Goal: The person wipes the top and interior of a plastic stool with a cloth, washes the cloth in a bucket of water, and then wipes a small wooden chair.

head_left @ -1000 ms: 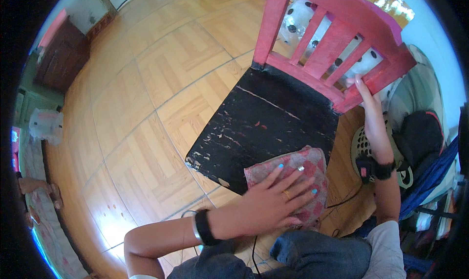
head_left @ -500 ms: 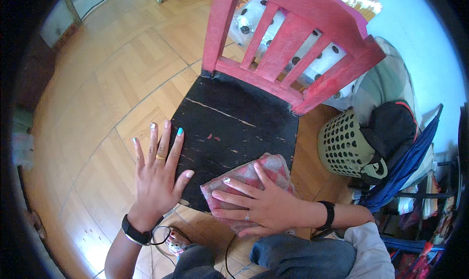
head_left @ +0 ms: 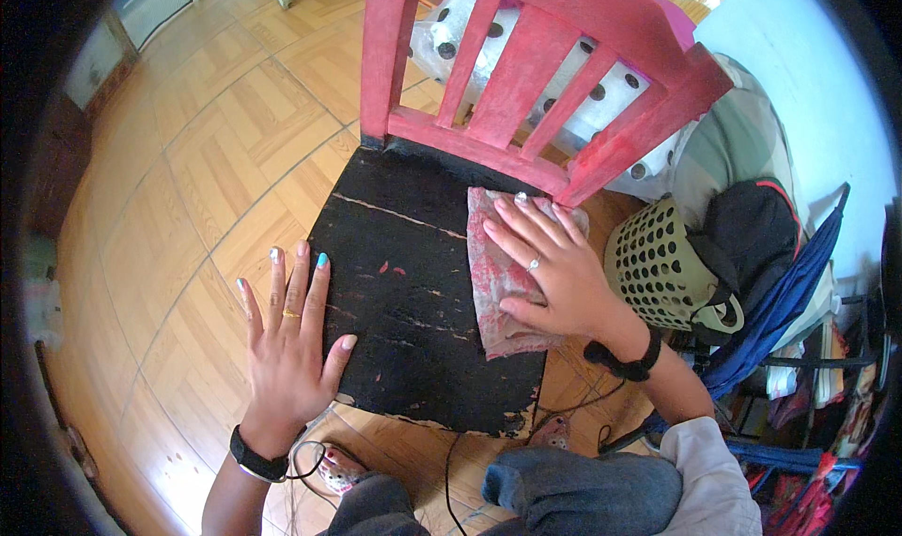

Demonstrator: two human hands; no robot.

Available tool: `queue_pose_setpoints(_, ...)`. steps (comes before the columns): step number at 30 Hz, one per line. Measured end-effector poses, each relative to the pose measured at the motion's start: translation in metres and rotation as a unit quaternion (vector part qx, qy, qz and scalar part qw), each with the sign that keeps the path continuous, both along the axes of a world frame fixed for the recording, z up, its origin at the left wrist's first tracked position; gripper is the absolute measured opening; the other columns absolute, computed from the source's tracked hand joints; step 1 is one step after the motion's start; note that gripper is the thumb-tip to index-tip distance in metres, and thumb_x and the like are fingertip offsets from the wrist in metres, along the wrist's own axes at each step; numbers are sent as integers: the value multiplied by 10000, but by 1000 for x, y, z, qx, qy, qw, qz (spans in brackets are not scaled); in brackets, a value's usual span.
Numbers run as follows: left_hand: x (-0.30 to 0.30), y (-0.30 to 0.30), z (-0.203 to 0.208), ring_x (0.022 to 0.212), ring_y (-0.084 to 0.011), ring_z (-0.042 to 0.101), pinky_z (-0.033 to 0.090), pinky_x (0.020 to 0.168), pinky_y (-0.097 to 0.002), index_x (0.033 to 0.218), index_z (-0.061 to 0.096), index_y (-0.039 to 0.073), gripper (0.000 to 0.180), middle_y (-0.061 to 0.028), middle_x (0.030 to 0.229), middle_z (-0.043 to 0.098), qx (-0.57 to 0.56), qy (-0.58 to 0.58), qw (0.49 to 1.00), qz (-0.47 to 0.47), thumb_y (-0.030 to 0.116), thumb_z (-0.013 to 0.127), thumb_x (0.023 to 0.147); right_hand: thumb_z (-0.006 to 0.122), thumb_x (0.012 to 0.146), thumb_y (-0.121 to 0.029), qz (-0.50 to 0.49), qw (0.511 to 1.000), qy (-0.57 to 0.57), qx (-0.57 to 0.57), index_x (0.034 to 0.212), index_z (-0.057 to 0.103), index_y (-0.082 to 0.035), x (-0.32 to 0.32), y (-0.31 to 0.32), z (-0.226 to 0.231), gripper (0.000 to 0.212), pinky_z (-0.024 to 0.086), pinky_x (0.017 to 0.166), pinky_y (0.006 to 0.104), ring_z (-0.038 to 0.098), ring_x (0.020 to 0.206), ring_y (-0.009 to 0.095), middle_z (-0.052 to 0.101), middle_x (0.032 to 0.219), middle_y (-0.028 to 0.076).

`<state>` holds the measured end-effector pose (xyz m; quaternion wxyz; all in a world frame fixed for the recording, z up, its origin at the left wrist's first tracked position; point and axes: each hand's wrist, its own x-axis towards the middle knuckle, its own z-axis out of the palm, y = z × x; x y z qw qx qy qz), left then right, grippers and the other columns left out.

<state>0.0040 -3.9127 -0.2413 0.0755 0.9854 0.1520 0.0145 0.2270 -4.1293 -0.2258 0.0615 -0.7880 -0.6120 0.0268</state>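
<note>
A chair with a pink-red slatted back (head_left: 523, 76) and a worn black seat (head_left: 395, 282) stands before me. Pale scratches cross the seat, and its front edge is chipped. My right hand (head_left: 554, 273) lies flat, fingers spread, on a folded pink and grey cloth (head_left: 493, 296) at the right side of the seat, near the backrest. The palm covers part of the cloth. At the seat's left edge rests my left hand (head_left: 291, 357), fingers stretched out and holding nothing.
To the right stands a pale green perforated basket (head_left: 658, 268) with dark clothing (head_left: 756, 226) in it. Behind the chair is a clear plastic bundle with black dots (head_left: 601, 94). A blue cloth (head_left: 780, 310) hangs by a dark rack at the right. Thin cables run over the tiled floor (head_left: 188, 254).
My right hand and the cloth have moved from the seat's front right up toward the backrest, baring the front edge. My left hand stays at the left edge. The view has shifted slightly.
</note>
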Motion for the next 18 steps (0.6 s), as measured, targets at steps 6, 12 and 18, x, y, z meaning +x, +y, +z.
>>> queue_pose_setpoints(6, -2, -1, -2, 1393, -330, 119, 9, 1094, -550, 1397, 314, 48, 693, -141, 1497, 190, -7, -13, 1000, 12, 451, 460, 852, 508, 793, -556, 176, 978, 88, -64, 1396, 321, -50, -36, 2, 3, 809, 81, 1107, 505, 239, 1361, 313, 299, 1454, 130)
queue_pose_setpoints(12, -1, 2, 2, 1394, -349, 95, -1, 1099, -532, 1395, 292, 13, 698, -183, 1490, 179, -16, -3, 1000, -3, 447, 435, 868, 549, 834, -361, 132, 991, -15, 26, 1329, 420, -64, -27, 40, -5, 591, 174, 1086, 513, 318, 1321, 290, 380, 1403, 114)
queue_pose_setpoints(18, -2, 3, -1, 1392, -349, 111, -27, 1094, -538, 1392, 288, -1, 717, -177, 1489, 193, -29, -27, 999, -2, 449, 449, 858, 563, 828, -380, 35, 996, -78, 15, 1352, 377, -46, -29, 52, 6, 649, 239, 1049, 520, 318, 1313, 312, 344, 1412, 163)
